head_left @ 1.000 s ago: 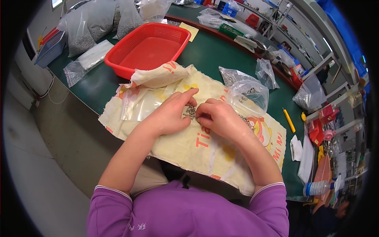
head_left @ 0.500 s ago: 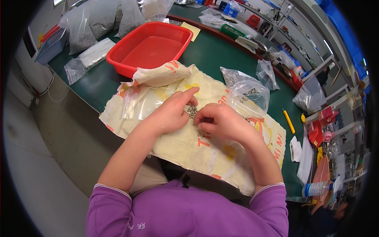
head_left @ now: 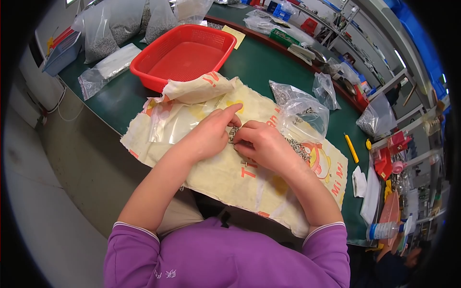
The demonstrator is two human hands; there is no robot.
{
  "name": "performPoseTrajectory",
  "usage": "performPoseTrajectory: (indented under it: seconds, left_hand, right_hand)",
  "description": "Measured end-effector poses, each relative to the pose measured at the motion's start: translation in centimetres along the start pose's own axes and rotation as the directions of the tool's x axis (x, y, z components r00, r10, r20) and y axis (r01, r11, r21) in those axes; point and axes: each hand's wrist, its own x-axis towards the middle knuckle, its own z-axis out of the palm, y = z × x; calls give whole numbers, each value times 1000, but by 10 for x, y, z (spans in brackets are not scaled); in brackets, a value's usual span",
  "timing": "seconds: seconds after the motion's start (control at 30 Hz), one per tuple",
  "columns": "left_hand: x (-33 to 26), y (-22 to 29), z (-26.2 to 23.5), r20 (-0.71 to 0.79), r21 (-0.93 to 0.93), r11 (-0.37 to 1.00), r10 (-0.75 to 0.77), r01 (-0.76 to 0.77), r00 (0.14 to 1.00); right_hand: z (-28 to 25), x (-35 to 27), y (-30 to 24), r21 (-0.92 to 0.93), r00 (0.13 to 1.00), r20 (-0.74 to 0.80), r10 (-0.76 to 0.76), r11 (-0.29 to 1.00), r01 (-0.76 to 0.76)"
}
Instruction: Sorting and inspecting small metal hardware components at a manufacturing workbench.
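A small cluster of short silvery metal parts [head_left: 232,135] lies on the cream printed cloth [head_left: 216,175], between my two hands. On the left side of the cluster is my left hand [head_left: 211,134], its index finger stretched out and its thumb close to the parts. My right hand [head_left: 263,145] meets the cluster from the other side, fingers curled in a pinch. Whatever those fingertips hold is hidden. Beyond the right wrist lies a larger heap of similar parts [head_left: 299,149], near the mouth of a clear plastic bag [head_left: 307,117]. A flat clear bag [head_left: 173,126] rests left of my left hand.
A red plastic basket [head_left: 223,53] stands behind the cloth on the green table [head_left: 254,62]. Filled clear bags [head_left: 101,43] line the far left. At the right lie a yellow cutter-like tool [head_left: 351,148], white tissue [head_left: 359,181] and a plastic bottle [head_left: 383,230].
My right hand has shifted left, close against the left hand's fingertips. The larger heap beside my right wrist now shows more fully. My left hand has barely moved.
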Motion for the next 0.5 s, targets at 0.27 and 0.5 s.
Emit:
performPoseTrajectory:
  seconds: [0.27,0.5]
  left_hand:
    - [2,-4,2,-18,-18,1000,16,-17,1000]
    - [1,-5,1,-9,-43,999,-2,1,1000]
  right_hand:
    - [-19,-4,-12,7,965,254,63,998,-67]
    - [-28,-4,-10,103,915,395,79,986,-129]
